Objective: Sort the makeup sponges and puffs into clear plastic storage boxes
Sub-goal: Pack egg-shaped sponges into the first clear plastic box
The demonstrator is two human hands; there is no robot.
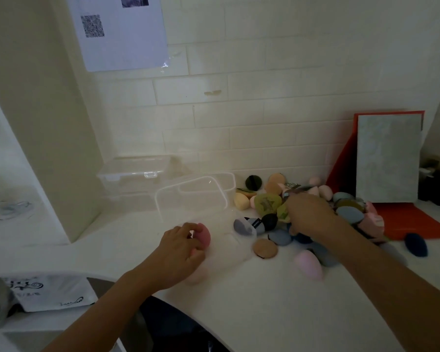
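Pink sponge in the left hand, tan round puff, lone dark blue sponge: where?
pink sponge point(204, 237), head view, exposed rounded side
tan round puff point(265, 248), head view, centre of its face
dark blue sponge point(415, 244), head view, middle of its body

White counter point(264, 306) — sponges point(280, 236), clear boxes point(127, 174).

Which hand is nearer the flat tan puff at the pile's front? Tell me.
Right. The right hand is in the pile just behind the tan puff; the left hand holds a pink sponge farther off to its left.
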